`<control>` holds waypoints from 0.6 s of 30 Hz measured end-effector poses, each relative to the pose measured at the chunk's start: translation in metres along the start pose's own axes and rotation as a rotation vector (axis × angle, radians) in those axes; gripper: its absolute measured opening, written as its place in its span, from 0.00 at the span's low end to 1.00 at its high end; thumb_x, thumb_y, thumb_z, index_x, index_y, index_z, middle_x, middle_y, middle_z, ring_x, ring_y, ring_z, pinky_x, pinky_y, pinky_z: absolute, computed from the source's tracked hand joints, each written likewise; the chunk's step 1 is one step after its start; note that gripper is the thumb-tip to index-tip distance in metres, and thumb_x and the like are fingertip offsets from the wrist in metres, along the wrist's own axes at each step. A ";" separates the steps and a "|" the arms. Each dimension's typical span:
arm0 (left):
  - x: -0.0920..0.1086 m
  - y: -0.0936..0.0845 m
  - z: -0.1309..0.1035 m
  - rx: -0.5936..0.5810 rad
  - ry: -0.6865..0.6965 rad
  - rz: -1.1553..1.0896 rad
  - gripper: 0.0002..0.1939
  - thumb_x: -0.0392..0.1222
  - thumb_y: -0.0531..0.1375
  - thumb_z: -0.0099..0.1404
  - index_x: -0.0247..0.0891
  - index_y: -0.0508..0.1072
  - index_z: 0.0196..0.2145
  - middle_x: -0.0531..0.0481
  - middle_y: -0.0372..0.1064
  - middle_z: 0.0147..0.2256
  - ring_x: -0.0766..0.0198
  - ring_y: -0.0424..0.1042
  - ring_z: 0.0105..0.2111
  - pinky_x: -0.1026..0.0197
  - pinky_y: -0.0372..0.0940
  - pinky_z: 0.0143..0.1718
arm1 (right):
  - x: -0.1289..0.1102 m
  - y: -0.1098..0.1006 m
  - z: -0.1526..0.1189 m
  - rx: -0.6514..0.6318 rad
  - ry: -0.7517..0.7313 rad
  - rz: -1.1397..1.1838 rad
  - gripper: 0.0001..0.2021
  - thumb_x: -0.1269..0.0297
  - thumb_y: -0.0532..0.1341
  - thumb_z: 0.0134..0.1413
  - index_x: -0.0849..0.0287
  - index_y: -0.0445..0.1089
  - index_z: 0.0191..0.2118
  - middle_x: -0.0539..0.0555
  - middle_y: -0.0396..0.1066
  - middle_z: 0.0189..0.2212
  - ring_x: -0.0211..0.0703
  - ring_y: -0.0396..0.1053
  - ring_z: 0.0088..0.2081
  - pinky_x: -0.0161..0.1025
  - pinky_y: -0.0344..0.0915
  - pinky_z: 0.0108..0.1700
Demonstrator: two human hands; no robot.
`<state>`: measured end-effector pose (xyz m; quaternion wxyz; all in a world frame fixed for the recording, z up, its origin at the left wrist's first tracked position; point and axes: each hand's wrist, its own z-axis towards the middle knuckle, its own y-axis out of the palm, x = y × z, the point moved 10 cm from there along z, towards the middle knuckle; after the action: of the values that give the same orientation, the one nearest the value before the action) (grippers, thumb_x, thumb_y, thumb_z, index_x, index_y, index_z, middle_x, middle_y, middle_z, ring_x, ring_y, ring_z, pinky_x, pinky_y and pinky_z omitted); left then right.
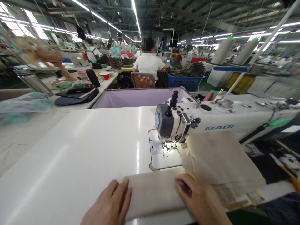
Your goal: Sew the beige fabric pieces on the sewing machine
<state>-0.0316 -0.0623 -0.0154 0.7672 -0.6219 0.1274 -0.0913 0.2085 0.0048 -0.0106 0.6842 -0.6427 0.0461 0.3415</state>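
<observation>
A folded strip of beige fabric (154,193) lies on the white sewing table at its front edge. My left hand (110,201) is closed on the strip's left end, thumb and fingers pressed together. Over the right end, my right hand (201,198) is curled closed on the cloth; something dark shows within its fingers, too unclear to name. Beyond the strip stands a sewing machine (208,117), its lamp lighting the needle plate (157,148). More beige fabric (217,156) is spread beside the machine, right of the needle.
Purple-lined bin (136,97) sits behind the white tabletop (93,140). At left are a side table with a dark tray (77,96), a steel flask (34,82) and a plastic bag (23,106). Thread cones (222,51) stand at right. A person (149,64) sits ahead, near a blue crate (184,80).
</observation>
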 end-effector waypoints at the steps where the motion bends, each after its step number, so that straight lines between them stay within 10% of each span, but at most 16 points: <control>1: -0.001 -0.002 0.003 0.012 -0.031 0.022 0.22 0.32 0.50 0.68 0.45 0.75 0.52 0.45 0.73 0.49 0.53 0.74 0.45 0.57 0.74 0.40 | -0.003 -0.004 -0.001 0.021 -0.055 -0.057 0.10 0.64 0.55 0.65 0.55 0.73 0.39 0.53 0.73 0.34 0.43 0.74 0.30 0.35 0.69 0.31; 6: 0.027 -0.022 0.024 0.093 0.166 0.026 0.23 0.30 0.48 0.71 0.43 0.70 0.57 0.45 0.70 0.55 0.52 0.67 0.54 0.51 0.65 0.55 | -0.015 -0.012 -0.006 0.029 -0.323 -0.135 0.16 0.76 0.50 0.60 0.56 0.72 0.44 0.59 0.75 0.46 0.46 0.76 0.43 0.36 0.73 0.40; 11: 0.038 -0.020 0.041 -0.025 0.343 0.008 0.26 0.23 0.49 0.67 0.40 0.70 0.57 0.46 0.72 0.52 0.55 0.69 0.51 0.58 0.67 0.50 | -0.016 -0.013 -0.007 0.049 -0.368 -0.139 0.17 0.78 0.51 0.59 0.58 0.71 0.47 0.60 0.77 0.47 0.48 0.77 0.45 0.38 0.74 0.43; 18: 0.032 -0.017 0.048 -0.034 0.324 0.019 0.27 0.23 0.52 0.64 0.40 0.70 0.57 0.46 0.73 0.52 0.56 0.70 0.51 0.59 0.69 0.49 | 0.019 -0.025 -0.004 0.222 0.018 0.116 0.11 0.61 0.54 0.67 0.56 0.73 0.43 0.57 0.77 0.37 0.47 0.77 0.37 0.38 0.72 0.38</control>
<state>0.0140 -0.0312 0.0082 0.7267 -0.6107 0.2569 -0.1813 0.2379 0.0103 0.0005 0.7299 -0.5623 0.1268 0.3675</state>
